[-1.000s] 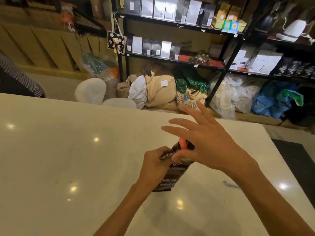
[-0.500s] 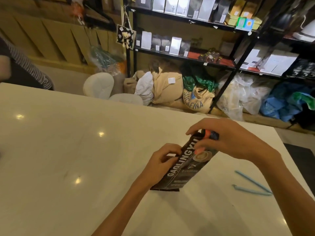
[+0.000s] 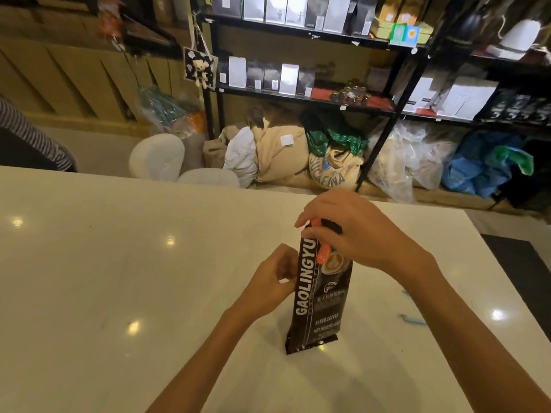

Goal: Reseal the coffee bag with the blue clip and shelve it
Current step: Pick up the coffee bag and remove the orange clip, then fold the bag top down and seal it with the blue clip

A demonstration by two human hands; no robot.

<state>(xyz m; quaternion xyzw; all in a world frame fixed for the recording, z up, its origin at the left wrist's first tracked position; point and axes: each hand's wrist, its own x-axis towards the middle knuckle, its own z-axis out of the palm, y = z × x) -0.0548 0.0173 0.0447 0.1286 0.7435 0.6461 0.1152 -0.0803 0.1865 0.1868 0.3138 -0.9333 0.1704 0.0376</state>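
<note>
A black coffee bag [image 3: 319,296] with white lettering stands upright on the white table [image 3: 119,278]. My left hand [image 3: 272,280] presses against the bag's left side at mid height. My right hand [image 3: 348,231] grips the folded top of the bag, where an orange piece [image 3: 322,251] sticks out under the fingers. The blue clip [image 3: 413,318] lies on the table to the right, mostly hidden behind my right forearm. Black shelves [image 3: 301,96] holding bags and boxes stand beyond the table.
Sacks and plastic bags are piled on the floor under the shelves. Two pale round stools [image 3: 158,156] stand past the table's far edge. A person's striped sleeve [image 3: 32,138] shows at the left edge. The table's right edge borders a dark floor mat.
The bag has gone from leaning to the right to standing upright. My right hand has closed over its top, and my left hand has shifted to its side.
</note>
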